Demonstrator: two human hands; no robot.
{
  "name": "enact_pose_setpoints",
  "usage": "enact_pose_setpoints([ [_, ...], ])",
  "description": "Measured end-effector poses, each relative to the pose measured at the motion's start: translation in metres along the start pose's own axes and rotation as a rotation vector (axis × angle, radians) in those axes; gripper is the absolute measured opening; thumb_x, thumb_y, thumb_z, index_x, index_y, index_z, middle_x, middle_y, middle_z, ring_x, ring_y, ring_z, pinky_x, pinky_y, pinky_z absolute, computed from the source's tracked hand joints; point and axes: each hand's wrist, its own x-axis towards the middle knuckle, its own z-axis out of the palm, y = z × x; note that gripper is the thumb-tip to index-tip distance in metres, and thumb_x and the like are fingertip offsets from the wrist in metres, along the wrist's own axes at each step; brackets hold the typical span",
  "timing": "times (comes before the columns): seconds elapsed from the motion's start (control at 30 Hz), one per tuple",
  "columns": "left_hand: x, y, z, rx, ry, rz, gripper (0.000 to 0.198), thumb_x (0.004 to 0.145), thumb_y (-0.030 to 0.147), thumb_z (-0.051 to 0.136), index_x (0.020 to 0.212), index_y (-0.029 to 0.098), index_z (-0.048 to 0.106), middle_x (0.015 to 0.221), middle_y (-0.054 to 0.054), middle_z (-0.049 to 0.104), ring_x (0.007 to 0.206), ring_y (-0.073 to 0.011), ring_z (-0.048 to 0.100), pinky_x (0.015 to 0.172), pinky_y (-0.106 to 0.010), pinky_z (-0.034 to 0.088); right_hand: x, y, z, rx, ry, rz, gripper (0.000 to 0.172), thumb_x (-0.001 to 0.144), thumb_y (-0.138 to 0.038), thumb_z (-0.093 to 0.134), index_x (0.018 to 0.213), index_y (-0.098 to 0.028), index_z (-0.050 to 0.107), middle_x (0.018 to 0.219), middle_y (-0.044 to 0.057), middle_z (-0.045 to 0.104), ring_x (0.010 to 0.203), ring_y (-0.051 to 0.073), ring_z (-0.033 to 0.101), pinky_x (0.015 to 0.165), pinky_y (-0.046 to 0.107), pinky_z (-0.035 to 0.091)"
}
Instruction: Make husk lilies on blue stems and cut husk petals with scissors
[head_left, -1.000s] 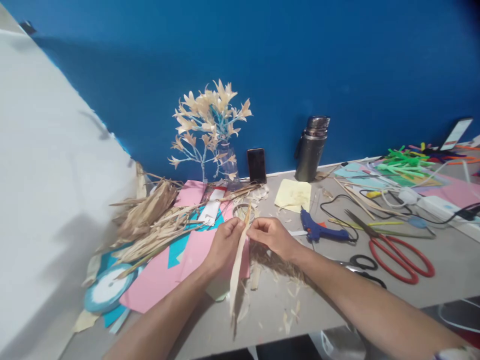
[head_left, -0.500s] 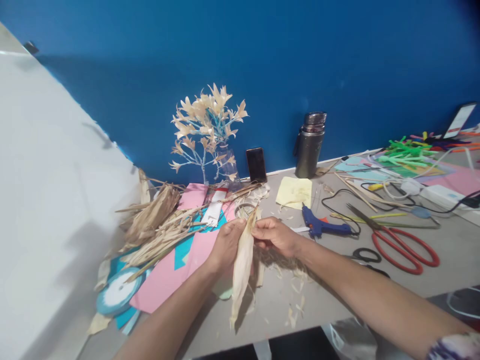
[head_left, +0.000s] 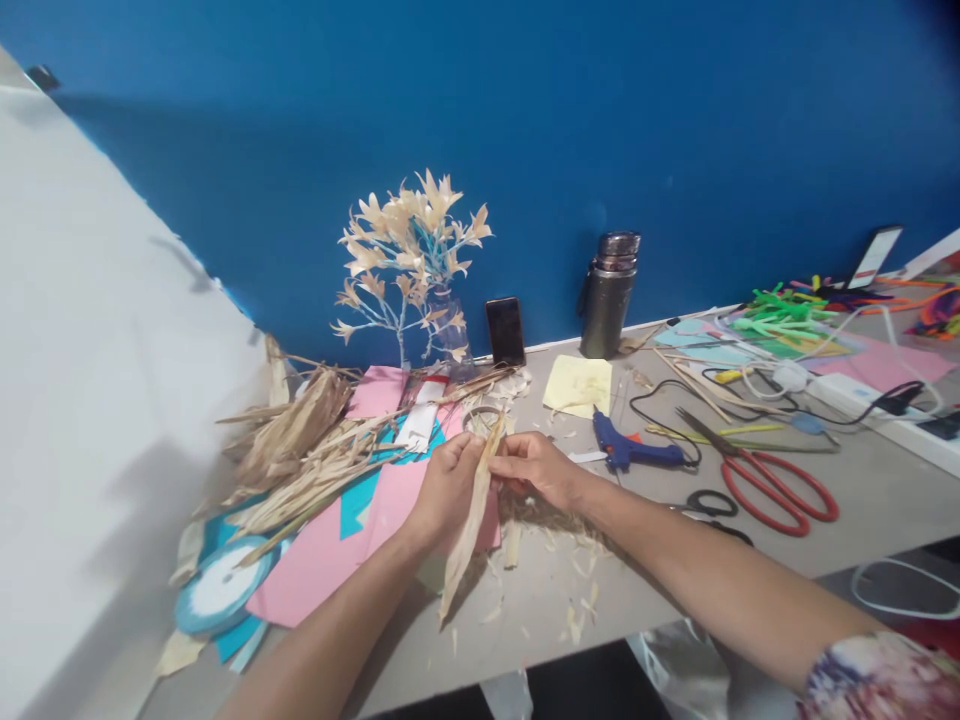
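Observation:
A long pale dried corn husk (head_left: pixel 470 535) hangs between my two hands over the near part of the table, its tip pointing down toward me. My left hand (head_left: pixel 448 485) is closed on it near the top, thumb along its edge. On the other side, my right hand (head_left: pixel 536 470) pinches the same husk with thumb and fingertips. Pink paper sheets (head_left: pixel 315 555) lie under and left of my left hand. Husk scraps (head_left: pixel 577 610) litter the table below my right hand. Behind the hands is a roll of tape (head_left: pixel 480 415), partly hidden.
A blue glue gun (head_left: pixel 637 447), red-handled scissors (head_left: pixel 776 490) and black-handled scissors (head_left: pixel 712 503) lie to the right. Dried husks (head_left: pixel 300 430) and a ribbon spool (head_left: pixel 225 585) are on the left. At the back stand husk flowers (head_left: pixel 409 235), a phone (head_left: pixel 505 332) and a flask (head_left: pixel 609 300).
The husk has turned to show a narrower side, and its lower tip has swung left and slightly up. Both hands keep their hold. The whole view has shifted a little.

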Motion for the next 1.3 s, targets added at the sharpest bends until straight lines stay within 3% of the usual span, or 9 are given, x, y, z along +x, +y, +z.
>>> enact_pose_setpoints([
  [0.17, 0.0, -0.002, 0.0, 0.097, 0.111, 0.048, 0.034, 0.088, 0.039, 0.051, 0.06, 0.019, 0.045, 0.056, 0.004, 0.048, 0.057, -0.0116, 0.043, 0.055, -0.024, 0.034, 0.0, -0.001, 0.001, -0.087, 0.049, -0.008, 0.039, 0.07, -0.047, 0.08, 0.062, -0.016, 0.059, 0.049, -0.005, 0.051, 0.044, 0.008, 0.039, 0.045, 0.021, 0.026],
  [0.33, 0.002, -0.005, 0.0, -0.259, -0.091, -0.149, 0.041, 0.082, 0.054, 0.059, 0.065, 0.018, 0.053, 0.052, 0.004, 0.049, 0.048, -0.0097, 0.038, 0.048, -0.023, 0.029, -0.001, 0.004, -0.002, -0.028, 0.017, 0.075, 0.041, 0.069, -0.05, 0.08, 0.062, -0.015, 0.059, 0.049, -0.003, 0.052, 0.043, 0.008, 0.039, 0.045, 0.021, 0.026],
  [0.47, 0.004, -0.006, -0.002, -0.316, -0.085, -0.19, 0.043, 0.079, 0.057, 0.064, 0.066, 0.016, 0.056, 0.051, 0.004, 0.05, 0.047, -0.0088, 0.038, 0.047, -0.022, 0.029, 0.0, 0.003, -0.003, 0.069, 0.023, 0.095, 0.038, 0.068, -0.047, 0.081, 0.066, -0.014, 0.063, 0.049, -0.004, 0.052, 0.043, 0.007, 0.041, 0.045, 0.02, 0.027],
  [0.73, 0.01, -0.01, -0.007, -0.311, -0.129, -0.221, 0.036, 0.07, 0.046, 0.079, 0.072, 0.016, 0.059, 0.061, 0.004, 0.057, 0.053, -0.0086, 0.047, 0.052, -0.019, 0.037, 0.011, -0.009, -0.017, 0.139, 0.341, 0.025, 0.023, 0.064, -0.034, 0.073, 0.061, -0.014, 0.063, 0.049, -0.003, 0.055, 0.041, 0.006, 0.038, 0.039, 0.018, 0.026],
  [0.93, 0.013, -0.011, -0.004, -0.472, -0.131, -0.376, 0.041, 0.06, 0.045, 0.085, 0.075, 0.015, 0.063, 0.062, 0.0, 0.063, 0.054, -0.0116, 0.055, 0.054, -0.022, 0.044, 0.009, -0.018, -0.017, 0.124, 0.409, -0.01, 0.02, 0.066, -0.032, 0.071, 0.062, -0.015, 0.062, 0.059, 0.001, 0.063, 0.043, 0.006, 0.039, 0.037, 0.018, 0.027],
  [1.07, 0.011, -0.006, -0.003, -0.541, -0.088, -0.402, 0.04, 0.057, 0.04, 0.088, 0.073, 0.013, 0.064, 0.061, -0.001, 0.065, 0.054, -0.0125, 0.058, 0.053, -0.022, 0.046, 0.008, -0.028, -0.019, 0.068, 0.442, -0.067, 0.022, 0.073, -0.032, 0.069, 0.061, -0.015, 0.061, 0.06, 0.001, 0.063, 0.042, 0.006, 0.037, 0.039, 0.019, 0.026],
  [1.17, 0.01, -0.001, -0.002, -0.558, -0.073, -0.385, 0.037, 0.055, 0.035, 0.09, 0.07, 0.014, 0.063, 0.059, 0.0, 0.065, 0.051, -0.0113, 0.057, 0.049, -0.02, 0.045, -0.005, -0.053, -0.021, -0.193, 0.401, -0.104, 0.025, 0.082, -0.033, 0.063, 0.065, -0.014, 0.065, 0.065, 0.002, 0.066, 0.045, 0.007, 0.042, 0.043, 0.021, 0.028],
  [1.23, 0.01, 0.002, -0.002, -0.578, -0.065, -0.377, 0.036, 0.055, 0.034, 0.089, 0.069, 0.014, 0.063, 0.06, 0.0, 0.066, 0.052, -0.012, 0.059, 0.05, -0.021, 0.046, -0.025, -0.076, -0.025, -0.612, 0.34, -0.133, 0.025, 0.088, -0.032, 0.058, 0.071, -0.015, 0.068, 0.071, 0.002, 0.068, 0.054, 0.01, 0.051, 0.051, 0.022, 0.035],
  [1.3, 0.01, 0.002, -0.002, -0.601, -0.053, -0.37, 0.034, 0.057, 0.033, 0.088, 0.069, 0.015, 0.063, 0.059, 0.001, 0.065, 0.052, -0.0121, 0.059, 0.051, -0.021, 0.047, -0.058, -0.094, -0.035, -1.058, 0.522, -0.164, 0.026, 0.09, -0.032, 0.057, 0.071, -0.017, 0.067, 0.065, 0.001, 0.064, 0.057, 0.013, 0.053, 0.056, 0.024, 0.035],
])
